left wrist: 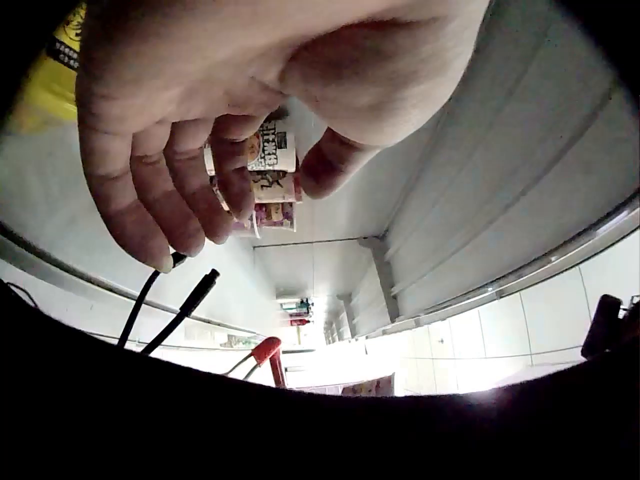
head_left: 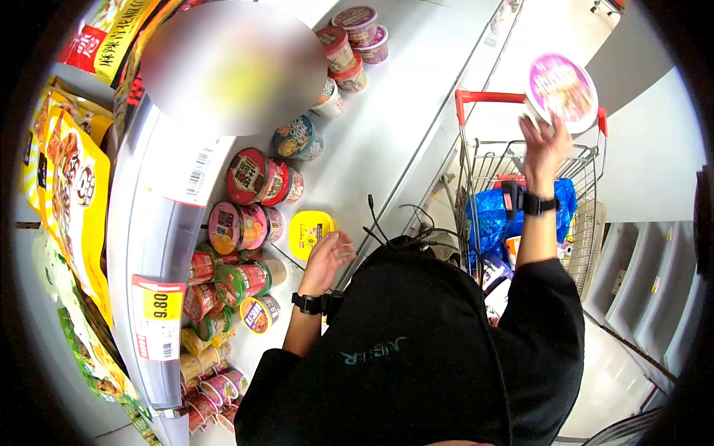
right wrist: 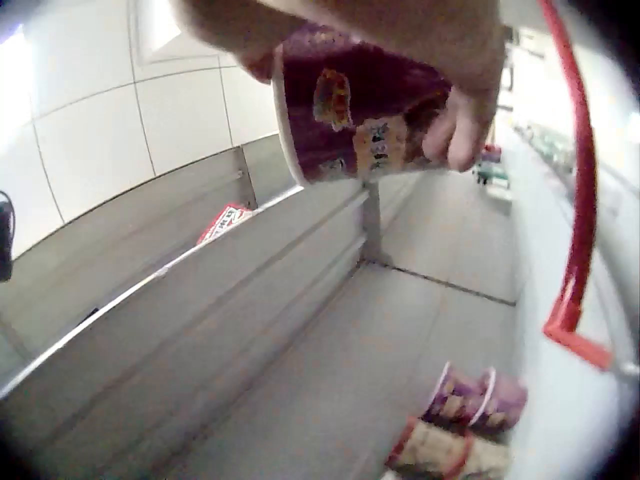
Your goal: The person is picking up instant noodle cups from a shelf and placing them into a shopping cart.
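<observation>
My right hand [head_left: 545,151] grips a purple instant noodle cup [head_left: 563,95] with a printed lid, held up over the handle end of the shopping cart [head_left: 492,97]. The right wrist view shows fingers and thumb around the cup's purple side [right wrist: 350,110]. My left hand [head_left: 325,262] is by the shelf, its fingers loosely bent and nothing inside them. Nearest to it is a yellow square-lidded tub [head_left: 310,229], which overlaps the fingers in the head view. In the left wrist view, stacked cups [left wrist: 272,165] show between thumb and fingers.
Rows of noodle cups [head_left: 256,177] line the shelf [head_left: 387,82], with two purple ones [head_left: 357,26] near its far end. Yellow snack bags [head_left: 74,186] hang at left beside a price tag [head_left: 158,312]. A blue bag [head_left: 483,223] lies in the cart. Black cables [head_left: 375,219] stick up near my body.
</observation>
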`<state>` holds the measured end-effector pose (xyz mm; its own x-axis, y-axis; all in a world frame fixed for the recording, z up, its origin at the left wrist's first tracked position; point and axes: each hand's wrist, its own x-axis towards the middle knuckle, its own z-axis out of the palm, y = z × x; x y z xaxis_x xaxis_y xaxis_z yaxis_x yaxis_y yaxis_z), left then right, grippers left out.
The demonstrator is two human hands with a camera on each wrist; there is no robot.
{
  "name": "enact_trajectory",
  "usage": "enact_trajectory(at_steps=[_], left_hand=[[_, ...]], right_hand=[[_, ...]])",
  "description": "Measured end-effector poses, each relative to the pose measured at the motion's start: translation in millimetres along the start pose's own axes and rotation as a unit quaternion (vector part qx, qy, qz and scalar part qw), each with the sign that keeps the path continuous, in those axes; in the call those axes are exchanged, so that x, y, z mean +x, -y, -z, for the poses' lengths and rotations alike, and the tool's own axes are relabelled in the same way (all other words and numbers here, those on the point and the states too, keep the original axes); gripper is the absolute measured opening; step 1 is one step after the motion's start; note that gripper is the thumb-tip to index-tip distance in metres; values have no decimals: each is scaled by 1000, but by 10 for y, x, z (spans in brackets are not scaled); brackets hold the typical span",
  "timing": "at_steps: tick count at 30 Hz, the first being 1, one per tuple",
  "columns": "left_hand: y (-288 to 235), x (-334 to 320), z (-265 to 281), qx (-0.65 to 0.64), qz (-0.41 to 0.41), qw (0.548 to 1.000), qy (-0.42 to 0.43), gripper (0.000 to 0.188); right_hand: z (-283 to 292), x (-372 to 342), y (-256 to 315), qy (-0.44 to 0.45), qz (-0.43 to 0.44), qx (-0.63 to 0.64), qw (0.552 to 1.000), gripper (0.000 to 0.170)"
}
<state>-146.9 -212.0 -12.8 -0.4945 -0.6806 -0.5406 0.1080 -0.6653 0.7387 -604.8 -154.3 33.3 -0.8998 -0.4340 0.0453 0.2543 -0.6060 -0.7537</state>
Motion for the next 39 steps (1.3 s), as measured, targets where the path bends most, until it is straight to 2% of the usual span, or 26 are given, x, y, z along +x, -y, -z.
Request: enact_trajectory(at_steps=[1, 2, 3, 6, 7, 8, 11, 13, 15, 19, 23, 27, 28, 30, 32, 34, 35, 38, 39], left_hand=[[-39, -38, -51, 4, -6, 1000, -6, 24], [-68, -67, -89, 4, -12, 1000, -6, 24], [-86, -104, -120, 2, -21, 999, -27, 24], [-49, -178, -92, -17, -43, 997, -66, 24], [-37, -214, -90, -27, -47, 995, -85, 24], [-23, -245, -83, -38, -53, 992, -106, 24], [22, -358, -72, -63, -76, 983, -156, 25], [65, -455, -126, -89, -94, 971, -199, 24], [141, -526, -175, -109, -114, 960, -231, 25], [337, -645, -207, -146, -125, 943, -270, 25], [343, -650, -284, -153, -107, 940, -287, 26], [266, -531, -302, -133, -89, 952, -261, 27], [266, -474, -279, -140, -87, 955, -247, 27], [244, -412, -250, -131, -74, 964, -219, 28], [251, -369, -211, -134, -62, 978, -148, 29], [227, -329, -254, -132, -27, 982, -136, 28], [263, -351, -258, -112, -4, 988, -108, 29], [338, -244, -115, -49, 42, 997, -32, 29], [340, -219, -82, -27, 43, 999, -3, 30]], right_hand=[[-312, 75, -8, 32, -10, 13, 999, 40], [-556, 164, -113, 7, -64, 40, 997, 37], [-654, 401, -311, 75, -102, 30, 992, 39], [-1315, 661, -770, 111, -184, 25, 976, 35], [-1487, 792, -975, 137, -223, 35, 964, 48], [-1685, 918, -1181, 117, -266, 9, 957, 69], [-2308, 1156, -1690, 114, -284, -14, 952, 63], [-2478, 1854, -2696, 173, -293, 60, 938, 80], [-2960, 1646, -2582, 98, -267, 23, 958, 74], [-3237, 1811, -2965, 131, -302, -2, 944, 59], [-3071, 1830, -3131, 225, -344, -67, 909, 47], [-2672, 1648, -2772, 290, -344, -110, 886, 39], [-2590, 1430, -2324, 254, -353, -126, 892, 38], [-2219, 1195, -1928, 244, -314, -126, 909, 39], [-1727, 799, -1434, 239, -227, -67, 942, 45], [-1365, 222, -889, 144, -154, 7, 978, 37], [-1116, -38, -733, 107, -118, 85, 984, 34], [-556, -922, -460, -3, -73, 100, 992, 26], [-391, -1160, -410, -10, -75, 91, 993, 25]])
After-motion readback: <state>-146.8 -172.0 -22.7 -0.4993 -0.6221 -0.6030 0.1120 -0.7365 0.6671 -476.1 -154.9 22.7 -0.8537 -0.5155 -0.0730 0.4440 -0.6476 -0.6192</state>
